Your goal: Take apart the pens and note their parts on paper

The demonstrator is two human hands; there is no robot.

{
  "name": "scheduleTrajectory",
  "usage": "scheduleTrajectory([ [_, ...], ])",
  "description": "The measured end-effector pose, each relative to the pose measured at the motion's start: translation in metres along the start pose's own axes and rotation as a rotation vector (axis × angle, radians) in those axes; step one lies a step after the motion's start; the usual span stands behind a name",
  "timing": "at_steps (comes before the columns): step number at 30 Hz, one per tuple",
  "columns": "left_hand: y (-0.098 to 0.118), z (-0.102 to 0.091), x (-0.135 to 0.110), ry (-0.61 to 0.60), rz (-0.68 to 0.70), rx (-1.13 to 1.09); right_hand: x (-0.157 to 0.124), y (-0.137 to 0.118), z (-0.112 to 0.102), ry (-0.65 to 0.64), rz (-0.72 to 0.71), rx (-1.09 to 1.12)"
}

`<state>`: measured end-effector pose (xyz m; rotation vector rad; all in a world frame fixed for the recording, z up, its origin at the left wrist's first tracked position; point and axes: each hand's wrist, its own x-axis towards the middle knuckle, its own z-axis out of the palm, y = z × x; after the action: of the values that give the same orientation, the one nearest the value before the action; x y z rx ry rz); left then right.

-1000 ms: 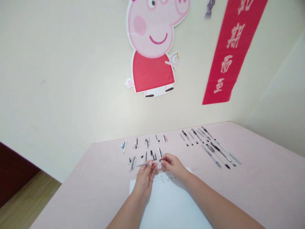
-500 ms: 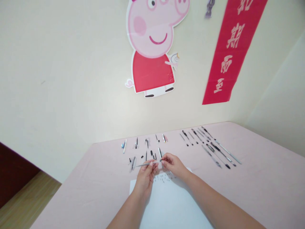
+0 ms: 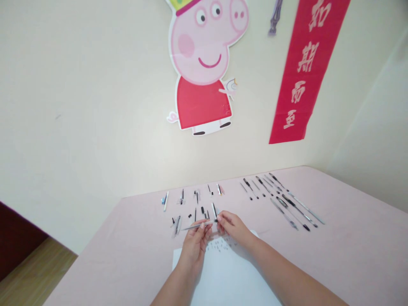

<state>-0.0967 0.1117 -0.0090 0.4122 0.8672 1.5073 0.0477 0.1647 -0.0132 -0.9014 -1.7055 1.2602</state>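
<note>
Little has changed in the last second; the head has tipped a touch, so the wall shows more and the bench sits lower in view, while the hands have barely moved. The left hand pinches a slim pen near its middle, fingers closed narrow about it; the right hand is closed on the pen's right end, just where the two hands meet above the top edge of a white sheet. The grip looks the same as before, so I judge the work at that end of the pen to be no further along.

Loose pen parts lie just beyond the hands; a row of whole pens lies well to the right.

The red banner carries white characters, seemingly 如期而至, the top one cropped; small marks on the sheet are too fine to read; the pig cutout bears no writing.
</note>
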Motion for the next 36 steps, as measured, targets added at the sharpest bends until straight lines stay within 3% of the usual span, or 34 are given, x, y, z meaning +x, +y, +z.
scheduleTrajectory([
  [11,0.0,-0.0008,0.0008,-0.025,-0.005,-0.026,0.0003,0.0024,0.0015,0.029,-0.003,-0.007],
  [23,0.0021,0.0033,-0.0009,0.055,-0.025,-0.041,0.0005,0.0053,0.0015,0.06,0.004,0.062],
  [36,0.0018,0.003,0.0002,0.045,-0.028,-0.039,0.0011,0.0054,0.0028,0.076,-0.01,0.056],
])
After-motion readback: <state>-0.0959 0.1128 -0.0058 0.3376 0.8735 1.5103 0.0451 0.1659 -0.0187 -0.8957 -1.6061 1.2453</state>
